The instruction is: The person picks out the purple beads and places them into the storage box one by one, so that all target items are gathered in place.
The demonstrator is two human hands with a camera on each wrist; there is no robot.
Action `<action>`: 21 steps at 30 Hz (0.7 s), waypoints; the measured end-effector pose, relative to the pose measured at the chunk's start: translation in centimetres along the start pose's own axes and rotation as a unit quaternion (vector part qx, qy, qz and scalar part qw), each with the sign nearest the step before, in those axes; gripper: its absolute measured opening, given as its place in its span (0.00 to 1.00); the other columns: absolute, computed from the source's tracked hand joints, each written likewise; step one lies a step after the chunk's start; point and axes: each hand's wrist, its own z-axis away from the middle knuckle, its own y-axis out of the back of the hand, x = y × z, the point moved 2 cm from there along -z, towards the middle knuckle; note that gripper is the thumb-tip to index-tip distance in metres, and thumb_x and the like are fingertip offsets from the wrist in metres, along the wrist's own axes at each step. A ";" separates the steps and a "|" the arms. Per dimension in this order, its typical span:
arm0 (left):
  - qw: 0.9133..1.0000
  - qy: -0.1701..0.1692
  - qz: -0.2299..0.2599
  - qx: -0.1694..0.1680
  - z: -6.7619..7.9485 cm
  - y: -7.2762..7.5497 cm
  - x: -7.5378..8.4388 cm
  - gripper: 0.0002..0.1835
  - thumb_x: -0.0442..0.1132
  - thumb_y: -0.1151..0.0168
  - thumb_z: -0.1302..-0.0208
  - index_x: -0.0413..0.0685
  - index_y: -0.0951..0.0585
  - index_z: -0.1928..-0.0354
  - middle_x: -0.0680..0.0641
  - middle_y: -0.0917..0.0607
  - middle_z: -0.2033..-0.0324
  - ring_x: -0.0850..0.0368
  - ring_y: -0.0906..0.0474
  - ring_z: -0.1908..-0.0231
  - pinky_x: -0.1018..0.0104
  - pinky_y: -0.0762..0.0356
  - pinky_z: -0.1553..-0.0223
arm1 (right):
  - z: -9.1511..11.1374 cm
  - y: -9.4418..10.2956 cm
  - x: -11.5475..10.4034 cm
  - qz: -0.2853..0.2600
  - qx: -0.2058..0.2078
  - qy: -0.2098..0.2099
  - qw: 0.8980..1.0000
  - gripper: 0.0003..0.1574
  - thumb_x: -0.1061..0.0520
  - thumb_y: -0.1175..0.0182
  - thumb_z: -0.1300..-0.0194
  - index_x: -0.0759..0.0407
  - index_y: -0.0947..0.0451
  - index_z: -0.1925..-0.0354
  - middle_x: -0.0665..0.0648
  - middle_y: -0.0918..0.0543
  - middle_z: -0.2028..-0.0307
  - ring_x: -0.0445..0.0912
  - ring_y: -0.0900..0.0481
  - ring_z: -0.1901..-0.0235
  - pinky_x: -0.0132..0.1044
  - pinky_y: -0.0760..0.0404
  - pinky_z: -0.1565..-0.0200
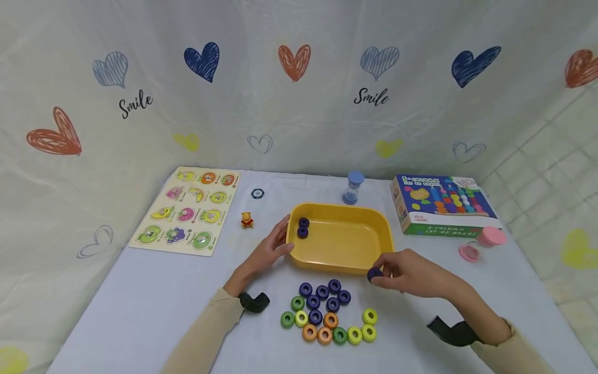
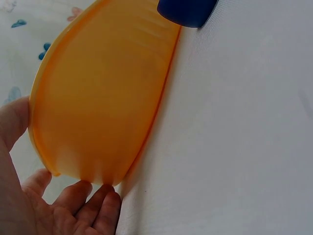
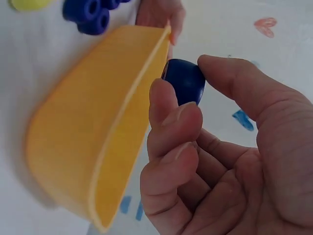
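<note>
My right hand pinches a dark blue ring bead between thumb and fingers, beside the near right corner of a yellow tray. The left hand holds the tray's left end, its thumb at the rim and its fingertips against the outer wall. Inside the tray, two dark blue beads lie at the left end. In front of it several more dark blue beads are on the table, among green, yellow and orange beads.
A fruit picture board lies at the left, with a small bear figure and a round chip beside it. Behind the tray stands a blue sand timer. At the right are a bead-set box and a pink container.
</note>
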 end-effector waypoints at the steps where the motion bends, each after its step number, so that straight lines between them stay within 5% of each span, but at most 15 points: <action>1: 1.000 -0.001 0.001 0.003 -0.1 0.0 -0.4 0.37 0.45 0.47 0.36 0.68 0.54 0.31 0.55 0.45 0.33 0.59 0.43 0.37 0.60 0.44 0.38 | -0.5 0.4 -0.3 0.005 0.005 0.005 1.000 0.21 0.43 0.40 0.43 0.56 0.25 0.59 0.47 0.25 0.78 0.42 0.28 0.80 0.32 0.24 0.77; 4: 1.000 -0.003 0.009 -0.002 -0.1 0.1 -0.6 0.37 0.45 0.47 0.36 0.67 0.54 0.31 0.55 0.45 0.33 0.59 0.44 0.37 0.60 0.46 0.38 | -2.3 1.3 -0.6 0.016 0.014 0.012 1.000 0.22 0.42 0.40 0.43 0.56 0.24 0.58 0.47 0.24 0.78 0.42 0.27 0.79 0.33 0.24 0.76; 11: 0.999 -0.018 0.012 -0.024 0.4 0.1 2.0 0.38 0.38 0.48 0.35 0.51 0.57 0.30 0.42 0.47 0.33 0.47 0.45 0.36 0.52 0.47 0.38 | -7.0 2.7 -0.8 0.039 0.006 0.026 0.999 0.21 0.45 0.41 0.41 0.59 0.25 0.57 0.51 0.23 0.78 0.43 0.27 0.81 0.33 0.24 0.76; 21: 1.000 -0.005 0.001 -0.023 0.5 0.1 2.6 0.38 0.37 0.49 0.35 0.50 0.58 0.30 0.42 0.48 0.33 0.48 0.45 0.36 0.53 0.46 0.38 | -13.1 2.2 -1.2 0.070 -0.071 -0.016 0.995 0.17 0.49 0.41 0.41 0.60 0.25 0.59 0.56 0.20 0.74 0.48 0.23 0.78 0.34 0.23 0.75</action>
